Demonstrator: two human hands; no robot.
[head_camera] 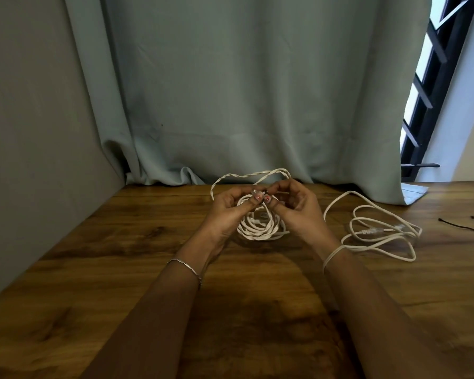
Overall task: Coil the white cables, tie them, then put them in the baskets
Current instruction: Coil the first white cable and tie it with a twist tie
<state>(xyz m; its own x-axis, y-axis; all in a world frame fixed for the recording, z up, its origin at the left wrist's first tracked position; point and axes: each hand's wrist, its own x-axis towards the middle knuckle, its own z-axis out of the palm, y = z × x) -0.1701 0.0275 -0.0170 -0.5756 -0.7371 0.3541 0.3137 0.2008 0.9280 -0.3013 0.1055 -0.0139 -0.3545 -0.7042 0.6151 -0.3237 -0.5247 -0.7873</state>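
Note:
A coiled white cable [257, 228] hangs between my hands over the middle of the wooden table [93, 255], with one loose loop arching up behind them. My left hand [230, 206] grips the top of the coil with curled fingers. My right hand [296, 206] pinches a thin dark tie at the coil's top, thumb to thumb with the left. A second white cable [378, 236] lies loose on the table to the right, and a strand of it crosses my right wrist. No basket is in view.
A few black cable ties [465, 227] lie near the table's right edge. A grey-green curtain [257, 91] hangs behind the table and touches its back edge. A grey wall borders the left side, and a window with dark bars shows at the upper right.

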